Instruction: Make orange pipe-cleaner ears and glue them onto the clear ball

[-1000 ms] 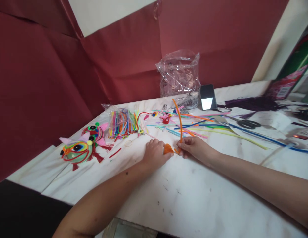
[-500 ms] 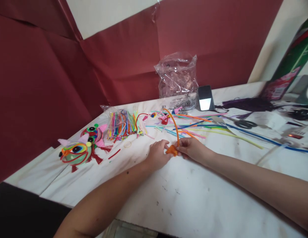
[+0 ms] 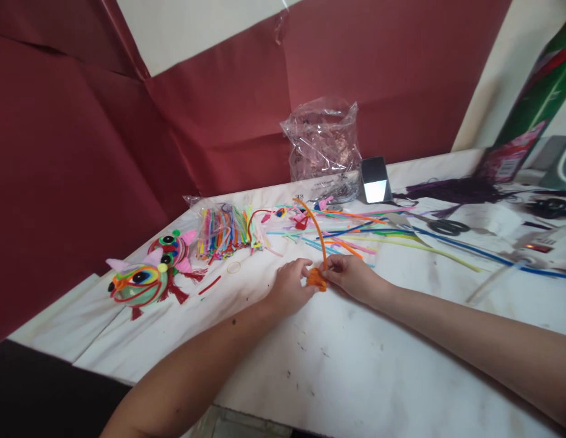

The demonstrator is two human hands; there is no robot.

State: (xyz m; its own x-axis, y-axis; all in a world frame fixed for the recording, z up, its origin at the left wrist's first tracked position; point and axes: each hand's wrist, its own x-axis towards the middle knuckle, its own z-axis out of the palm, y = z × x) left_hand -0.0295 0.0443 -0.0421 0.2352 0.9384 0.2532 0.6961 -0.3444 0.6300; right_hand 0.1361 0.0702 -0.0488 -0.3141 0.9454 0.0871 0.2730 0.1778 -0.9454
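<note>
My left hand [image 3: 290, 287] pinches a small orange coil [image 3: 316, 278] of pipe cleaner on the white table [image 3: 355, 365]. My right hand [image 3: 351, 275] grips the same orange pipe cleaner [image 3: 315, 226] right beside the coil. Its free end curves up and to the left over the table. Both hands rest close together, fingers closed.
Loose coloured pipe cleaners [image 3: 378, 234] lie behind the hands. A bag of coloured sticks [image 3: 223, 228] sits to the left, two decorated balls [image 3: 148, 274] farther left. A clear plastic bag [image 3: 321, 143], a small mirror-like block [image 3: 374, 179] and scissors [image 3: 447, 226] stand behind; red paper backs the table.
The free end of the orange pipe cleaner has bent down and leftward. My hands have drawn closer together around the coil.
</note>
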